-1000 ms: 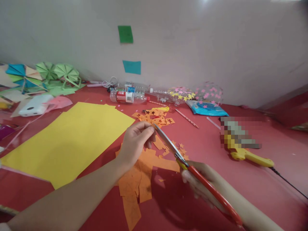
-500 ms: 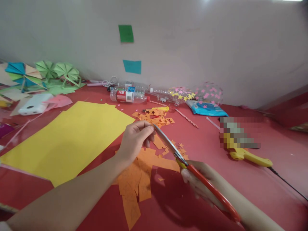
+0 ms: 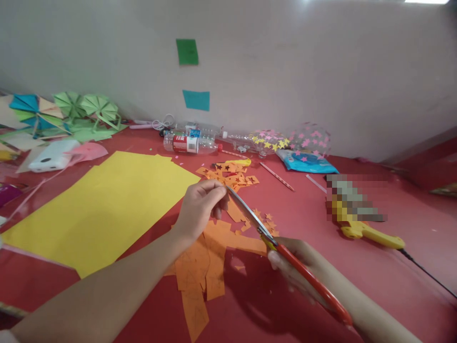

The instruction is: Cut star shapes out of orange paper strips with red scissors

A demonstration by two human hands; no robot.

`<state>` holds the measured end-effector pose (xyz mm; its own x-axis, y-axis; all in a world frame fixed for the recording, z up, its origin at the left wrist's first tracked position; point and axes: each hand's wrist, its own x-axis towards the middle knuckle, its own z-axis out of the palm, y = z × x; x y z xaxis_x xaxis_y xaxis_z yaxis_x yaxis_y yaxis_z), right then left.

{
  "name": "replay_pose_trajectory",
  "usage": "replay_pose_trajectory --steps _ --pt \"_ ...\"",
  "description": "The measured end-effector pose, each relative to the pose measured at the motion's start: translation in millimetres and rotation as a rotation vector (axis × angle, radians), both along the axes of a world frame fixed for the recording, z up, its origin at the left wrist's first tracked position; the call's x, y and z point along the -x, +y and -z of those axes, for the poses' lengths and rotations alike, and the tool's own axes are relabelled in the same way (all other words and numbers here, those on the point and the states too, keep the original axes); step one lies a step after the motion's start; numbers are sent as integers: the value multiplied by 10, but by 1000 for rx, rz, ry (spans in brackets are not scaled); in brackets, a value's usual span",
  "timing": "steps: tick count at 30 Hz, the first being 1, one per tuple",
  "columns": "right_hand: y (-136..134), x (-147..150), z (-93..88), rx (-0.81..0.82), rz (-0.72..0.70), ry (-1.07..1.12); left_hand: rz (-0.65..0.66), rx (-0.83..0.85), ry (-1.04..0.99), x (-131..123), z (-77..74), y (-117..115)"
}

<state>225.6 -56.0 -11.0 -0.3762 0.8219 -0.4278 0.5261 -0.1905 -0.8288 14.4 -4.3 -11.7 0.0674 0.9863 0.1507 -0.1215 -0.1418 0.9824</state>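
Note:
My right hand [image 3: 298, 264] grips a pair of scissors [image 3: 252, 216] with red handles, its long blades nearly together. The blade tips reach the fingertips of my left hand [image 3: 205, 202], whose thumb and forefinger are pinched together. What they pinch is too small or hidden to make out. Beneath my hands lie orange paper pieces [image 3: 194, 271] with faint pencil lines. Small orange stars [image 3: 268, 216] are scattered beside the blades, partly covered. Beyond my left hand is a heap of orange scraps with star-shaped holes [image 3: 235, 180].
Yellow paper sheets [image 3: 117, 200] spread at left. Behind lie plastic bottles [image 3: 185, 144], a yellow-handled cutter [image 3: 240, 162], a striped pencil [image 3: 277, 176] and a blue packet [image 3: 310, 163]. A corded yellow glue gun [image 3: 371, 233] rests at right. Folded paper wheels [image 3: 98, 105] stand at far left.
The scissor tips and my left fingertips have shifted very slightly left. The red handle has moved a little, bringing the blades closer together. Everything on the table stays in place.

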Motion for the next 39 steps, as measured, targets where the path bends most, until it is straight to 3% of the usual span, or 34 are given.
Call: replay_pose_trajectory --steps 15,26,34,39 --pt "-32 2 16 -54 -36 42 24 -48 11 -29 50 -32" --pt "-125 123 -86 -62 82 5 16 -58 11 -42 71 -57" --pt "-116 84 42 19 69 59 -1 -38 12 -68 73 -68" --pt "-119 94 12 -62 29 74 14 -48 1 -70 89 -71"
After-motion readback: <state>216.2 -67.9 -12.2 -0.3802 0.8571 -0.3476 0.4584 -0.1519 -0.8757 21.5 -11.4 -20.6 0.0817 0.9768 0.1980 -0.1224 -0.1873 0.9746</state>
